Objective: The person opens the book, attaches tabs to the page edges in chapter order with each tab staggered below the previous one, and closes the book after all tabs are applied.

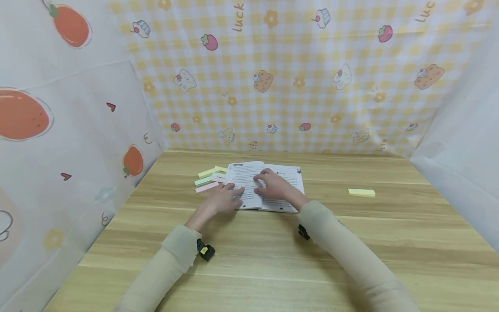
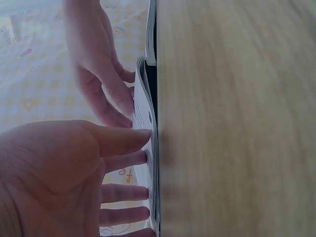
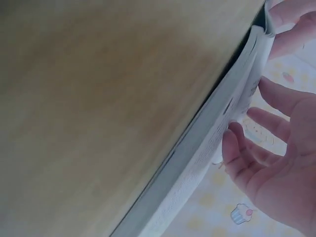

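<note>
An open book (image 1: 245, 173) with printed pages lies face up on the table. My left hand (image 1: 223, 199) rests its spread, fairly straight fingertips on the left page; the left wrist view shows the thumb (image 2: 126, 140) near the book's lower edge. My right hand (image 1: 274, 186) reaches over the right page, its fingertips at the pages beside the middle fold. Seen from the right wrist, that hand's fingers (image 3: 237, 153) are loosely bent against the page surface, with no sheet pinched between them. Paper strips in yellow (image 1: 206, 173), green (image 1: 203, 181) and pink (image 1: 207, 187) lie at the book's left edge.
More yellow strips (image 1: 361, 192) lie on the wooden table (image 1: 249, 268), to the right of the book. A checked, printed cloth (image 1: 249, 108) hangs behind the table, and a white printed sheet (image 1: 89, 121) hangs along the left. Small black cameras (image 1: 206, 251) sit at the wrists.
</note>
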`<act>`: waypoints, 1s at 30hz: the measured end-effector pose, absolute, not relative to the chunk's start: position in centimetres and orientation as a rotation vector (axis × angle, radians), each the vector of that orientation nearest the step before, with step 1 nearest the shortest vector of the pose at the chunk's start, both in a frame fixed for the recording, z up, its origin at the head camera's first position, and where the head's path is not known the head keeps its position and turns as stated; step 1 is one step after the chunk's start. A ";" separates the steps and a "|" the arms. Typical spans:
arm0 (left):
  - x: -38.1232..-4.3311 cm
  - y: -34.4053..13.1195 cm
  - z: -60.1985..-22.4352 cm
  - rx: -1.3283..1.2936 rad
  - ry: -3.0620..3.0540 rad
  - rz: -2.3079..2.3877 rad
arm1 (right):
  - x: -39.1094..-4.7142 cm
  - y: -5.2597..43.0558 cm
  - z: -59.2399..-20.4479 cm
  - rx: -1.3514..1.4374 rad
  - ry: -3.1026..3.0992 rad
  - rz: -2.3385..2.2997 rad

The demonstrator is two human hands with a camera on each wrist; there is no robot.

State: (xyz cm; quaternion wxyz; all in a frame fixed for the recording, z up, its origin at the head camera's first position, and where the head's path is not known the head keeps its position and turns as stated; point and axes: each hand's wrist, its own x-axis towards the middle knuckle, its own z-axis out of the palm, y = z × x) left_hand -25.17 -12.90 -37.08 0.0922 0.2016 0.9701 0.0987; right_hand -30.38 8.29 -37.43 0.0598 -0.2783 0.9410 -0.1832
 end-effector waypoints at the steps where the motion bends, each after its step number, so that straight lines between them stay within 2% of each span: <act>1: -25.2 -12.9 -37.1 0.593 2.878 0.298 | -30.5 8.3 -37.4 -0.821 2.845 -0.559; 7: -25.2 -12.8 -37.3 0.560 2.868 0.319 | -31.5 8.8 -37.6 -0.678 2.787 -0.562; 30: -25.2 -13.1 -37.3 0.532 2.854 0.344 | -34.0 8.5 -37.1 -0.481 2.615 -0.592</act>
